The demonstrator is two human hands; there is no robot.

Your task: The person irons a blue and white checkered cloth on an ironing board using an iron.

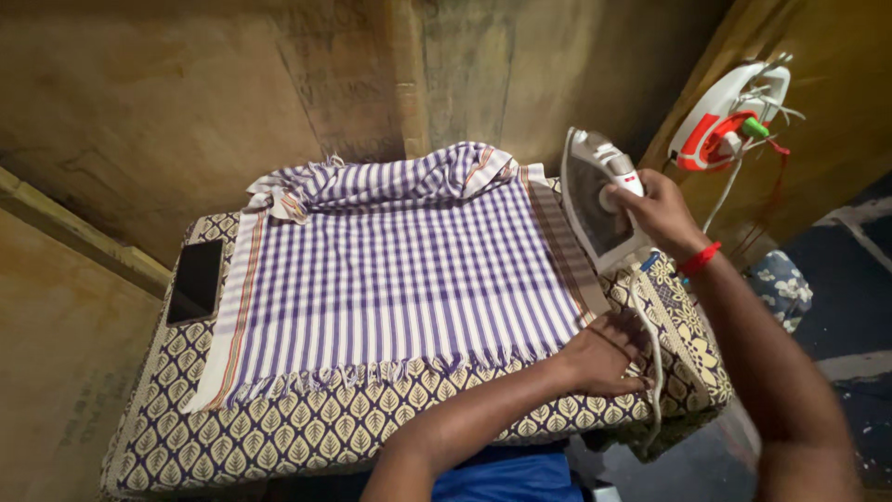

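Both hands work at the right end of the padded tabletop [279, 437], which carries a leaf-patterned cover. Right hand [655, 212] is closed around the handle of a white electric iron [595, 200], standing upright on its heel at the right edge of the checked purple-and-white cloth [390, 270]. Left hand [602, 353] rests palm-down, fingers loosely spread, pressing the cloth's near right corner. Near the left edge lies a dark phone [196, 281]. A second iron [729, 125] hangs on the wall.

Two hands, left [602, 358] and right [655, 209]; two irons, one white iron [599, 200] upright, a red-and-white iron [729, 121] against the wall; one checked cloth [390, 270]; one dark phone [196, 281]; one patterned tabletop [307, 428].
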